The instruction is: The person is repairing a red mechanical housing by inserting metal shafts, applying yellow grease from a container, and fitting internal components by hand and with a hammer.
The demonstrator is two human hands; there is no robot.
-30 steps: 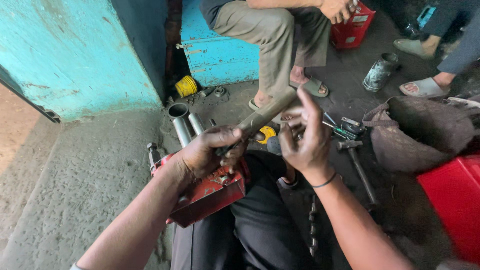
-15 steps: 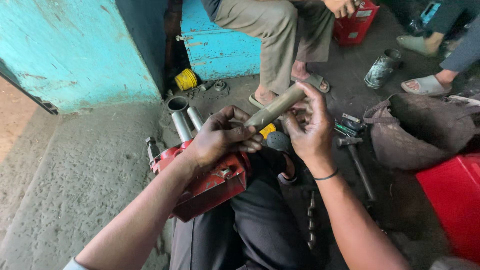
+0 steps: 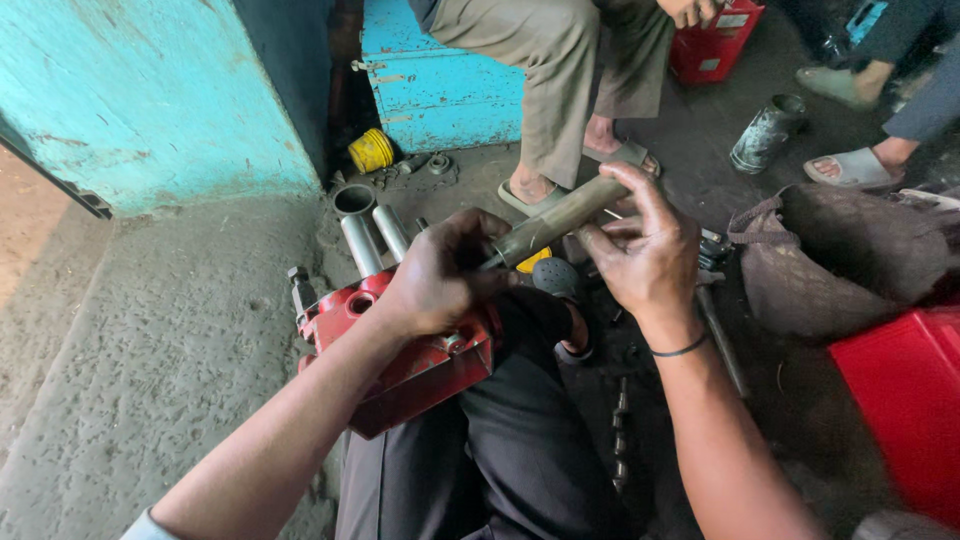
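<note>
A dull metal tube (image 3: pixel 556 219) slants from lower left to upper right between my hands. My left hand (image 3: pixel 440 275) grips its lower end, just above a red metal block (image 3: pixel 400 350) with round bores that rests on my lap. My right hand (image 3: pixel 645 250) wraps the tube's upper part, fingers curled over it. My dark trousers (image 3: pixel 500 460) lie under the block.
Two grey metal cylinders (image 3: pixel 375 238) stand beyond the block. A yellow roll (image 3: pixel 371 151) lies by a blue box (image 3: pixel 440 80). A seated person's legs and sandals (image 3: pixel 560 100) are close ahead. A hammer (image 3: pixel 720 335), dark bag (image 3: pixel 850 255), tin can (image 3: pixel 765 132) and red container (image 3: pixel 900 400) lie right.
Both hands have closed in on the tube: the left has shifted up around its lower end, and the right, which had spread fingers, now grips it.
</note>
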